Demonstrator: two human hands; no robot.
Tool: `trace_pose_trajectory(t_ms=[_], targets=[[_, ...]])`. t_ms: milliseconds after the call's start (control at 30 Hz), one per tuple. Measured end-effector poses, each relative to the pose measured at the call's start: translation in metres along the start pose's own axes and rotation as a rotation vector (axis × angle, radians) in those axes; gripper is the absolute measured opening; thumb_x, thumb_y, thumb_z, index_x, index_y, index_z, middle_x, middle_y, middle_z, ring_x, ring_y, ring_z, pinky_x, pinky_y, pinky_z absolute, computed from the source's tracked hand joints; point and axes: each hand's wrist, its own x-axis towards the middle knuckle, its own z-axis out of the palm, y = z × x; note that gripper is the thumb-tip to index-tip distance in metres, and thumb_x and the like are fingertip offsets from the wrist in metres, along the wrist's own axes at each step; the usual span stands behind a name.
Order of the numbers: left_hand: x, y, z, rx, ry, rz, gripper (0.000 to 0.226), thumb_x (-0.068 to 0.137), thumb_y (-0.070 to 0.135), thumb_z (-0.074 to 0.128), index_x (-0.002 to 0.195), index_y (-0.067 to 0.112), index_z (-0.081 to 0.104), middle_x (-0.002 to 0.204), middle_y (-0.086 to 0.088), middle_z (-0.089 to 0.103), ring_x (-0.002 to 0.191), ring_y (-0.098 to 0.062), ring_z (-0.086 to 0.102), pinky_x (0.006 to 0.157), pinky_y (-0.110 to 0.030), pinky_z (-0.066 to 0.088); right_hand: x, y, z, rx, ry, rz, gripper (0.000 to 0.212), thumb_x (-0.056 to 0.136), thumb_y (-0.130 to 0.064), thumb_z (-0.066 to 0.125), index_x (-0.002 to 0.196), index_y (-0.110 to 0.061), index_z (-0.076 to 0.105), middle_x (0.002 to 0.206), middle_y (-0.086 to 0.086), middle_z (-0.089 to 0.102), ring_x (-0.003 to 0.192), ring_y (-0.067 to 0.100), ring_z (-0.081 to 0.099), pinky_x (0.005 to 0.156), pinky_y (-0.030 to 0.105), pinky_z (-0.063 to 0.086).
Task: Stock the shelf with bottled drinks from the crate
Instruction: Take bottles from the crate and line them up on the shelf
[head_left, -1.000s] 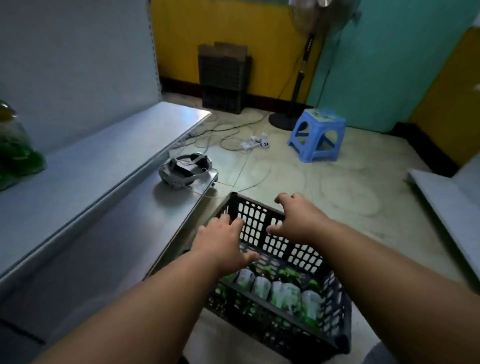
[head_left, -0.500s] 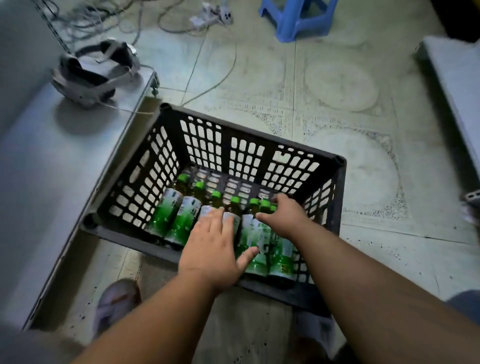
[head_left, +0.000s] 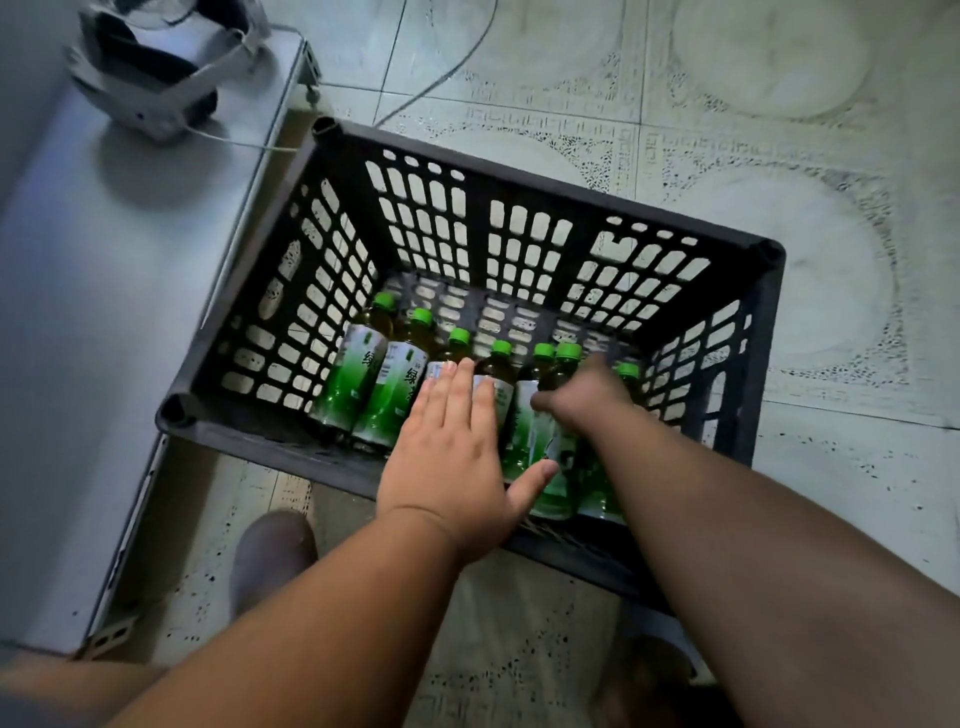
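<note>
Both hands down in the crate (head_left: 524, 192), left hand (head_left: 452, 457) flat w/ straight fingers over the mid bottles (head_left: 363, 374), right hand (head_left: 582, 397) curling onto one beneath it — full, prob. heavyish, slick plastic, so grab mid-body, not cap.

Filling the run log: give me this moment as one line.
stage: picking | left hand: flat over bottles | right hand: grip around one bottle | crate: on floor beside shelf
</note>
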Motion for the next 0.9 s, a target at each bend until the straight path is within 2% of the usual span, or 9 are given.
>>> trace_pose_trajectory(t_ms=[167,267,333,400,500,567,700,767,900], targets=[[0.000,-0.001,0.003,-0.039,-0.005,-0.007,0.105,0.083,0.083,0.003,0.157,0.010,-0.007,0.166,-0.012,-0.012,0.152,-0.023,-0.013,0.123,-0.040,-0.006,-0.027,-0.001,-0.024,0.101,-0.030,-0.141,0.097,0.073,-0.032,0.086,0.146,-0.010,0.025,0.116,0.010,0.056,0.091,0.024,0.056,0.059,0.027,0.044],[-0.004,-0.004,-0.003,-0.190,-0.035,-0.013,0.107,0.082,0.085,0.022,0.158,0.013,-0.002,0.167,-0.007,-0.004,0.153,-0.019,-0.007,0.124,-0.037,0.001,-0.063,-0.010,-0.052,0.146,0.058,-0.312,0.089,0.068,-0.033,0.087,0.139,-0.014,0.037,0.118,0.007,0.060,0.095,0.020,0.058,0.072,0.030,0.050],[-0.015,-0.006,-0.018,-0.387,0.024,-0.038,0.108,0.079,0.081,0.045,0.158,0.015,0.013,0.165,-0.003,0.016,0.151,-0.019,0.012,0.122,-0.036,0.015,-0.098,-0.022,-0.077,0.192,0.094,-0.437,0.077,0.065,-0.032,0.088,0.129,-0.020,0.047,0.110,0.002,0.063,0.095,0.019,0.064,0.077,0.033,0.055],[-0.034,-0.013,-0.045,-0.579,0.134,-0.073,0.102,0.074,0.075,0.064,0.151,0.018,0.030,0.152,-0.001,0.038,0.141,-0.019,0.034,0.115,-0.039,0.033,-0.141,-0.038,-0.099,0.235,0.109,-0.584,0.068,0.064,-0.032,0.090,0.119,-0.025,0.052,0.103,-0.004,0.065,0.093,0.016,0.066,0.078,0.033,0.055],[-0.069,-0.029,-0.088,-0.779,0.296,-0.092,0.092,0.067,0.066,0.077,0.140,0.021,0.045,0.132,0.003,0.053,0.122,-0.017,0.052,0.103,-0.041,0.047,-0.212,-0.067,-0.124,0.277,0.150,-0.778,0.070,0.056,-0.050,0.091,0.112,-0.032,0.053,0.101,-0.010,0.068,0.093,0.008,0.066,0.082,0.033,0.055],[-0.101,-0.049,-0.118,-0.802,0.402,-0.085,0.096,0.063,0.066,0.079,0.140,0.021,0.046,0.130,0.003,0.053,0.118,-0.015,0.053,0.101,-0.040,0.047,-0.265,-0.090,-0.131,0.281,0.214,-0.891,0.071,0.056,-0.055,0.090,0.111,-0.032,0.052,0.100,-0.012,0.067,0.094,0.006,0.065,0.085,0.031,0.054],[-0.180,-0.100,-0.165,-0.800,0.552,-0.075,0.101,0.054,0.069,0.081,0.137,0.022,0.048,0.127,0.004,0.054,0.115,-0.014,0.054,0.099,-0.037,0.048,-0.370,-0.136,-0.129,0.283,0.233,-1.087,0.063,0.065,-0.038,0.091,0.115,-0.027,0.053,0.100,-0.014,0.063,0.094,0.003,0.062,0.081,0.023,0.050],[-0.217,-0.125,-0.182,-0.759,0.572,-0.098,0.108,0.054,0.072,0.080,0.142,0.021,0.044,0.134,0.004,0.050,0.120,-0.013,0.050,0.102,-0.033,0.044,-0.414,-0.159,-0.122,0.267,0.208,-1.182,0.060,0.065,-0.032,0.092,0.111,-0.029,0.055,0.100,-0.012,0.066,0.093,0.003,0.063,0.081,0.024,0.052],[-0.285,-0.174,-0.208,-0.730,0.681,-0.182,0.112,0.052,0.076,0.076,0.144,0.023,0.041,0.142,0.001,0.047,0.125,-0.015,0.047,0.106,-0.039,0.043,-0.493,-0.208,-0.095,0.209,0.170,-1.332,0.062,0.062,-0.036,0.093,0.112,-0.029,0.057,0.102,-0.010,0.068,0.096,0.008,0.065,0.085,0.028,0.053]])
